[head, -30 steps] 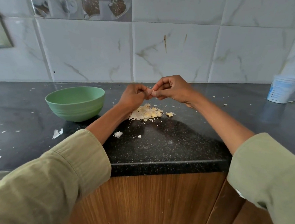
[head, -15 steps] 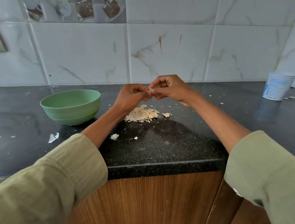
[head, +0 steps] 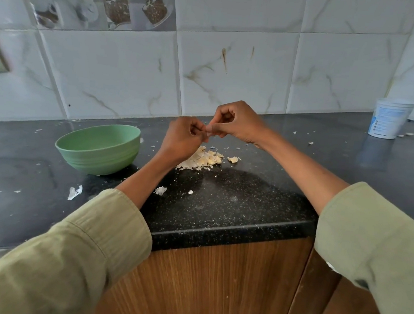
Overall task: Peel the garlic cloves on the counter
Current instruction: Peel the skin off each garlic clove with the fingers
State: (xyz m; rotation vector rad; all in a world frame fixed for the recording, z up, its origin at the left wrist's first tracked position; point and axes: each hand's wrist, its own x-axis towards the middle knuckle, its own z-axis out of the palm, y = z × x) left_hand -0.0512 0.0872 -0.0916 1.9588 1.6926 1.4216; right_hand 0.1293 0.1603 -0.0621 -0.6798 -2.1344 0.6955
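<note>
Left hand (head: 182, 139) and right hand (head: 236, 124) both pinch one garlic clove (head: 208, 131) — orientation too hidden to tell.

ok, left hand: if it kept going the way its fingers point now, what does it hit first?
The left hand points right, at the garlic clove it pinches. Straight on, it would first meet the right hand, whose fingertips pinch the same clove. Depth is unclear, but they look nearly touching.

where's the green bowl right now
In the head view the green bowl sits on the black counter, left of the left hand and the garlic pile.
</note>
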